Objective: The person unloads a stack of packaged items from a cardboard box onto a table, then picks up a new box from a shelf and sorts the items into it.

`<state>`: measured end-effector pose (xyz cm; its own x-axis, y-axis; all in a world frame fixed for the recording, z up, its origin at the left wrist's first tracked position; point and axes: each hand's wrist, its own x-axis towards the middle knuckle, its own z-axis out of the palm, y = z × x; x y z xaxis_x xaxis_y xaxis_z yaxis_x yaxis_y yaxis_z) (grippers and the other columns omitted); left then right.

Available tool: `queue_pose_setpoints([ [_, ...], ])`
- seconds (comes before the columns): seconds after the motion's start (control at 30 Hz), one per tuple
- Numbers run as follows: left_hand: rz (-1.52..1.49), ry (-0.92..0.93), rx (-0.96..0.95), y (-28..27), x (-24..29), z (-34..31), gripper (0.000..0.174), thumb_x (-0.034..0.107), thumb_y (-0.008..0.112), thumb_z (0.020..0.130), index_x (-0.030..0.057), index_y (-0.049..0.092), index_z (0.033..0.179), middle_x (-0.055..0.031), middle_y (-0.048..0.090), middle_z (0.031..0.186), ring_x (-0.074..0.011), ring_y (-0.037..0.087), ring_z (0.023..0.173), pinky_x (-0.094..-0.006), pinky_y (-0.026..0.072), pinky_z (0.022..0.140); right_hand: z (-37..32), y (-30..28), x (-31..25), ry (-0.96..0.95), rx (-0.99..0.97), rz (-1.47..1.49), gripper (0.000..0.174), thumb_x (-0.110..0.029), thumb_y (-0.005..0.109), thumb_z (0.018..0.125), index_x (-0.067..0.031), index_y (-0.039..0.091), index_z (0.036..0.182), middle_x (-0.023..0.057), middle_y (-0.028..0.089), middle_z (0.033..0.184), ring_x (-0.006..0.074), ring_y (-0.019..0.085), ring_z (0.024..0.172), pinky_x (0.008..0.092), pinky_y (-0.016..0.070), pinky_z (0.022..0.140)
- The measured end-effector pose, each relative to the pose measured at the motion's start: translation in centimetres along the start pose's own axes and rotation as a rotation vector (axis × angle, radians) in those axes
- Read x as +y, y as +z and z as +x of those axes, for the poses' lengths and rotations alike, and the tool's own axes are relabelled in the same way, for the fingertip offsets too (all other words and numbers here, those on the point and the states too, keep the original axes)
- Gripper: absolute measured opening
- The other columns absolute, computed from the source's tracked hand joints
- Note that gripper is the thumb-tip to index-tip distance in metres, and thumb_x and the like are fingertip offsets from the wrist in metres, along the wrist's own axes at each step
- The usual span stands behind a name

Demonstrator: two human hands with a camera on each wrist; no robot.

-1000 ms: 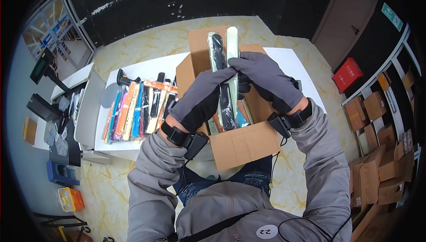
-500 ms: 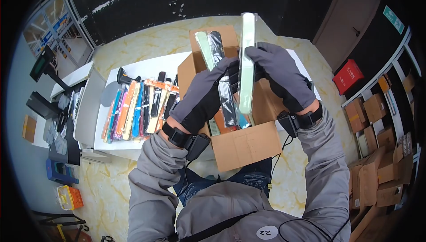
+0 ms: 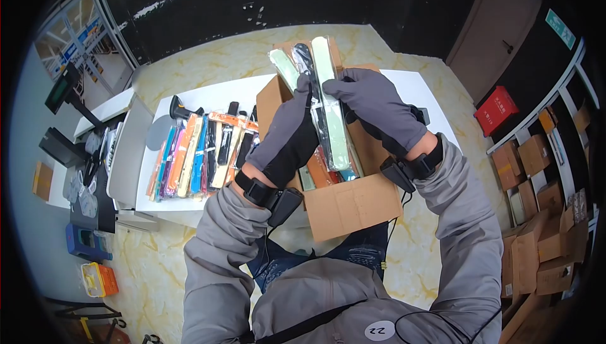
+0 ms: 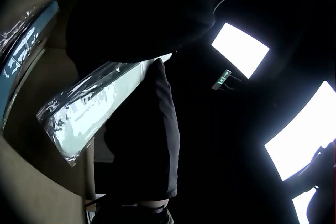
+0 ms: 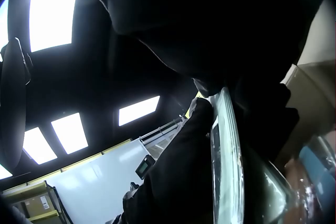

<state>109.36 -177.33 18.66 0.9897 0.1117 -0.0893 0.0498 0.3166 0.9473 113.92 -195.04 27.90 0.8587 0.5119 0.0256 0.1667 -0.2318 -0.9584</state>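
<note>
My gloved left hand (image 3: 287, 132) grips a black folding fan (image 3: 303, 59) in clear plastic. A pale green fan (image 3: 281, 66) leans out to the left of it from the same grip. With thumb and fingers, my right hand (image 3: 379, 107) pinches another pale green fan (image 3: 323, 60), upright beside the black one and overlapping its lower part. Its layered edge (image 5: 229, 155) shows in the right wrist view, its wrapped lower end (image 4: 86, 119) in the left. Both hands are above an open cardboard box (image 3: 353, 208), with more wrapped fans (image 3: 319, 170) inside.
Left of the box, a row of colourful wrapped fans (image 3: 196, 154) lies on the white table (image 3: 416, 85), with a black handheld scanner (image 3: 183, 107) behind. A side counter with a monitor (image 3: 60, 148) stands at far left. Cardboard boxes (image 3: 536, 237) fill shelving at right.
The right hand drew its pale green fan rightward and up, away from the black one, then brought it back beside it. The other pale green fan has come into view at the left.
</note>
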Motion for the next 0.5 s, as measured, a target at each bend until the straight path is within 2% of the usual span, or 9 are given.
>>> queue_pose_setpoints([
  [0.1, 0.182, 0.105, 0.055, 0.7, 0.9, -1.1, 0.06, 0.054, 0.045, 0.118, 0.0004, 0.067, 0.134, -0.0097, 0.076, 0.104, -0.022, 0.072, 0.089, -0.0337, 0.0579, 0.083, 0.5, 0.0, 0.4, -0.091, 0.031, -0.352, 0.033, -0.033, 0.074, 0.103, 0.0003, 0.075, 0.099, 0.0046, 0.07, 0.079, 0.0102, 0.065, 0.069, 0.0259, 0.0517, 0.064],
  [0.13, 0.182, 0.107, 0.053, 0.4, 0.5, -0.7, 0.06, 0.054, 0.045, 0.118, 0.0004, 0.067, 0.134, -0.0097, 0.076, 0.104, -0.022, 0.072, 0.089, -0.0337, 0.0579, 0.083, 0.5, -0.1, 0.3, -0.092, 0.034, -0.352, 0.033, -0.033, 0.074, 0.103, 0.0003, 0.075, 0.099, 0.0046, 0.07, 0.079, 0.0102, 0.065, 0.069, 0.0259, 0.0517, 0.064],
  [0.23, 0.125, 0.279, 0.024, -0.1, 0.0, -0.1, 0.06, 0.053, 0.045, 0.118, 0.0003, 0.066, 0.139, -0.0099, 0.076, 0.106, -0.0212, 0.072, 0.092, -0.0341, 0.0576, 0.085, -0.1, 0.1, -0.3, -0.014, -0.012, -0.326, 0.035, -0.034, 0.074, 0.104, 0.0003, 0.076, 0.098, 0.0048, 0.07, 0.08, 0.0097, 0.066, 0.072, 0.0259, 0.0518, 0.066],
  [0.27, 0.124, 0.277, 0.026, -0.2, -0.3, 0.0, 0.06, 0.053, 0.045, 0.118, 0.0003, 0.066, 0.139, -0.0099, 0.076, 0.106, -0.0212, 0.072, 0.092, -0.0341, 0.0576, 0.085, -0.1, 0.2, -0.2, -0.012, -0.014, -0.327, 0.035, -0.034, 0.074, 0.104, 0.0003, 0.076, 0.098, 0.0048, 0.07, 0.08, 0.0097, 0.066, 0.072, 0.0259, 0.0518, 0.066],
  [0.37, -0.384, 0.068, -0.156, 1.2, 0.9, -0.8, 0.058, 0.047, 0.045, 0.119, -0.0022, 0.06, 0.146, -0.0126, 0.072, 0.124, -0.02, 0.072, 0.111, -0.0338, 0.0592, 0.1, -0.1, 0.2, 0.4, 0.019, -0.135, -0.075, 0.037, -0.037, 0.073, 0.104, -0.0003, 0.076, 0.099, 0.0046, 0.071, 0.081, 0.0092, 0.066, 0.073, 0.0253, 0.0516, 0.068],
  [0.4, -0.385, 0.064, -0.157, 1.3, 1.2, -1.2, 0.058, 0.047, 0.045, 0.119, -0.0022, 0.06, 0.146, -0.0126, 0.072, 0.124, -0.02, 0.072, 0.111, -0.0338, 0.0592, 0.1, -0.1, 0.2, 0.7, 0.024, -0.134, -0.074, 0.037, -0.037, 0.073, 0.104, -0.0003, 0.076, 0.099, 0.0046, 0.071, 0.081, 0.0092, 0.066, 0.073, 0.0253, 0.0516, 0.068],
  [0.5, 0.1, 0.108, -0.033, 1.3, 1.7, -1.8, 0.056, 0.04, 0.039, 0.122, -0.003, 0.055, 0.153, -0.0138, 0.07, 0.133, -0.0215, 0.071, 0.116, -0.0356, 0.0577, 0.105, 0.6, -0.1, 1.5, -0.006, -0.12, -0.004, 0.037, -0.037, 0.072, 0.105, -0.0007, 0.077, 0.102, 0.0045, 0.072, 0.082, 0.0101, 0.067, 0.074, 0.0258, 0.0525, 0.07],
])
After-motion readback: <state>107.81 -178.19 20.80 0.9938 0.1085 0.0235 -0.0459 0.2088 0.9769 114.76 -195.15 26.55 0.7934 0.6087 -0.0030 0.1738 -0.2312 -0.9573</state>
